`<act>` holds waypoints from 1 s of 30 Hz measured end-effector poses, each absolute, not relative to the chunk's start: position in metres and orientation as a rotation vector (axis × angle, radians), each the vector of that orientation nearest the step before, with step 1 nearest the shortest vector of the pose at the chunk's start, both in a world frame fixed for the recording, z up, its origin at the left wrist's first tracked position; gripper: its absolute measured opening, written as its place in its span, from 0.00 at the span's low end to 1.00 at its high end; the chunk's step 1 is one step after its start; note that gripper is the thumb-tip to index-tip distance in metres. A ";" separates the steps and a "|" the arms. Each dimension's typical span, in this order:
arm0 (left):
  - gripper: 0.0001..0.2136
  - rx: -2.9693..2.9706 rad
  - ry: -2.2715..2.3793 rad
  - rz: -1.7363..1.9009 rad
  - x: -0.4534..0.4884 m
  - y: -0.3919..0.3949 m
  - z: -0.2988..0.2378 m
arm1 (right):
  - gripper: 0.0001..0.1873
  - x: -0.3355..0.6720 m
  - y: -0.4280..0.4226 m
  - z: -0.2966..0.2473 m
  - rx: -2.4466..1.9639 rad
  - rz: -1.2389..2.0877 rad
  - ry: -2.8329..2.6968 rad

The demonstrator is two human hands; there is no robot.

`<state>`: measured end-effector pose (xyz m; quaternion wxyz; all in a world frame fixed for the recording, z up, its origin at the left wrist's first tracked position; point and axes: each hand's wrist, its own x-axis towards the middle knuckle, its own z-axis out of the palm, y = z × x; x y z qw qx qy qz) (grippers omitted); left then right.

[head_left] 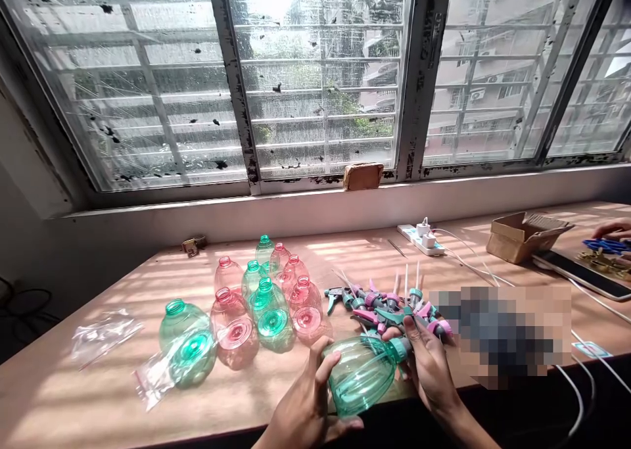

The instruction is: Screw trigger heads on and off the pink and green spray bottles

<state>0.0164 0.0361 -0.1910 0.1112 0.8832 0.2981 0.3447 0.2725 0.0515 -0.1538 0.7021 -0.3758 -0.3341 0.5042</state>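
Observation:
A clear green spray bottle [362, 380] lies tilted on its side above the table's front edge. My left hand [306, 396] is closed round its base end. At the neck, my right hand [428, 363] grips the teal spray head [400, 349], whose collar sits at the bottle mouth; my fingers partly hide it. A thin tube shows inside the bottle. Just behind lies a pile of pink and teal spray heads [374, 299] with white tubes. To the left stand several open-necked bottles, among them a green bottle [273, 311] and a pink bottle [234, 327].
Clear plastic bags [106, 334] lie at the left of the table. A power strip [421, 240] with white plugs and cables, an open cardboard box [515, 242] and a phone [586, 275] are on the right. Another person's hand [614, 229] is near blue-handled scissors [606, 246]. A blurred patch hides one area.

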 end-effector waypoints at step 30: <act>0.44 1.635 0.938 1.016 0.014 0.029 -0.142 | 0.22 0.285 0.050 -0.164 -0.827 0.875 -1.006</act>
